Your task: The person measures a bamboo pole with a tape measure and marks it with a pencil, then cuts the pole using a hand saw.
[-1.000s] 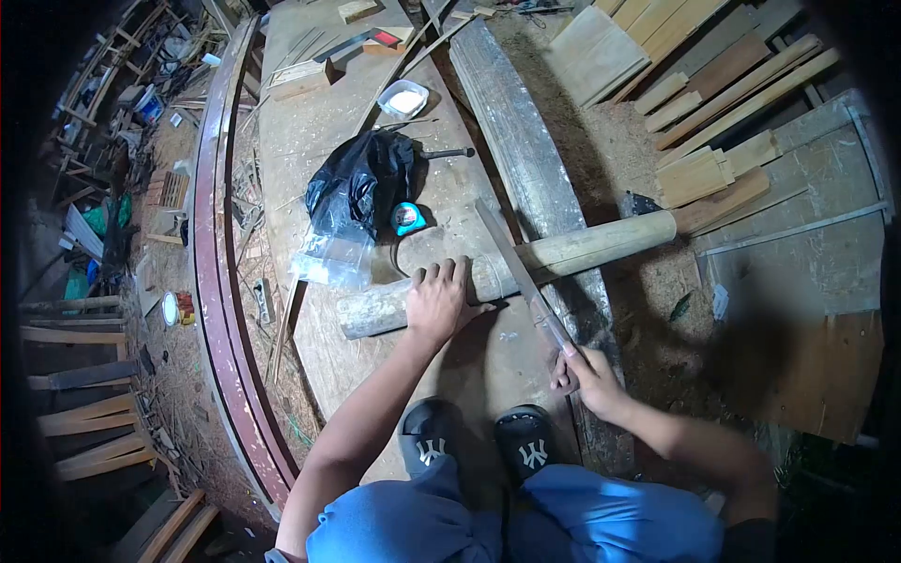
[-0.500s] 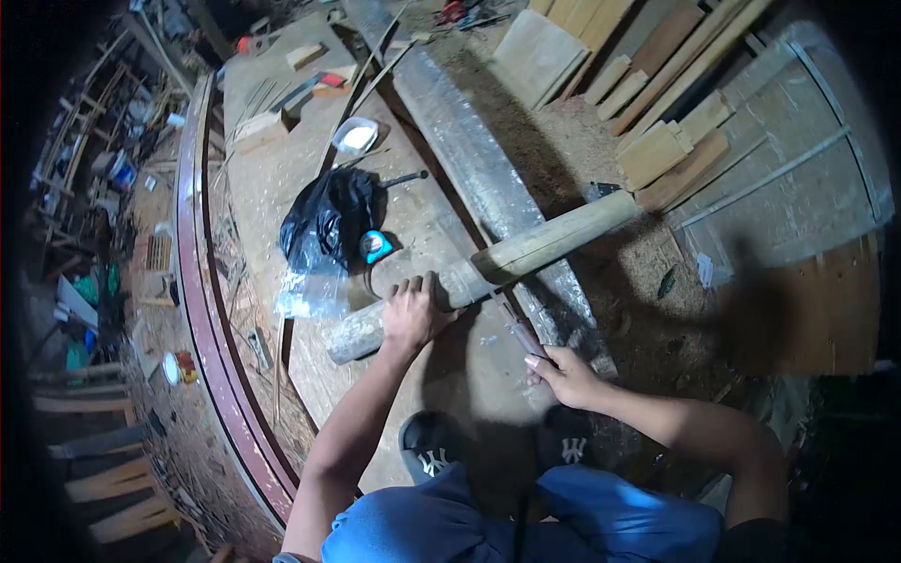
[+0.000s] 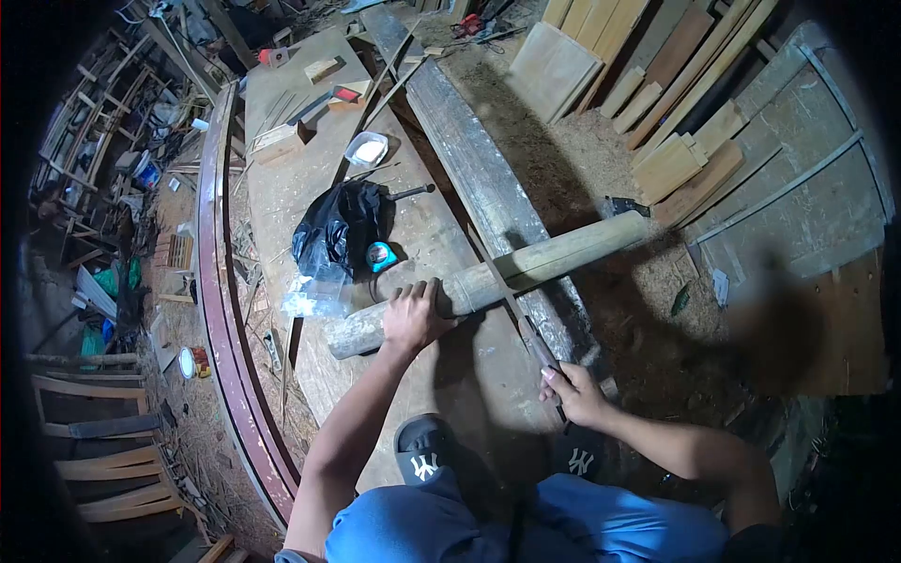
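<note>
A thick round pole, grey-tan and maybe bamboo, lies slanted across the plank bench. My left hand presses on its near-left part, fingers wrapped over the top. In my right hand is the brown handle of what looks like a hand saw. Its narrow blade rests across the pole, right of my left hand; teeth are too small to make out. Close behind the pole sit a teal tape measure, a black plastic bag and a clear plastic bag.
A white tub and wood blocks stand farther up the bench. A heavy beam runs along its right side. Boards lean at the right. A long maroon beam lies left. My sandalled feet are near the pole.
My right hand has moved slightly down and right, toward me, with the saw. The blade now shows across the pole's top. The left hand keeps its hold; the whole view has shifted slightly.
</note>
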`<state>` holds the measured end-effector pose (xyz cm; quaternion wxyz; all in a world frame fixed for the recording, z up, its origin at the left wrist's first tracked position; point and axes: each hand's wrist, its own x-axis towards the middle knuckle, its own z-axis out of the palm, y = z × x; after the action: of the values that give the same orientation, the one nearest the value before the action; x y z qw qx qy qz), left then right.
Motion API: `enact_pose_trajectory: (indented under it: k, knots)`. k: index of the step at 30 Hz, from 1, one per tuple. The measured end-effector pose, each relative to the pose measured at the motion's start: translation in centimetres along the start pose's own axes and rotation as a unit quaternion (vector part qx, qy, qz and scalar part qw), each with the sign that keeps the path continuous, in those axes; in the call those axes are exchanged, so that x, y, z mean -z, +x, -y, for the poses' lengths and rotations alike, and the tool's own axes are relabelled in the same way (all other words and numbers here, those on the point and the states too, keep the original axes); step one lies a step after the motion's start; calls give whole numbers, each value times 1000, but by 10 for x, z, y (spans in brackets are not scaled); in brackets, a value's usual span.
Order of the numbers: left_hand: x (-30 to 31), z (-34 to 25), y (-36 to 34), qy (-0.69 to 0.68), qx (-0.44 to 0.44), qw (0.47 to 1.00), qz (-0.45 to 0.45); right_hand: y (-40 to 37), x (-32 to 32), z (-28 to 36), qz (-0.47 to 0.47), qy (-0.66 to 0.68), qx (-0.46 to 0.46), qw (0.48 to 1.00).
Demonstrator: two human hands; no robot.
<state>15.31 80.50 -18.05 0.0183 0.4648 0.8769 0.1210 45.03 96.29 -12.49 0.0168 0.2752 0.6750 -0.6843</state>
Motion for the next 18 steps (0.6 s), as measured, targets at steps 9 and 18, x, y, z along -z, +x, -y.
enact_pose_trajectory:
  k: [9,18]
  knots:
    - [6,-7,-3,3,2,1000,2,-2,13,-5,1,66,-2,998]
    - [44,-35,11,49,-53,996,-47,8,11,-2,-17,141,26,990]
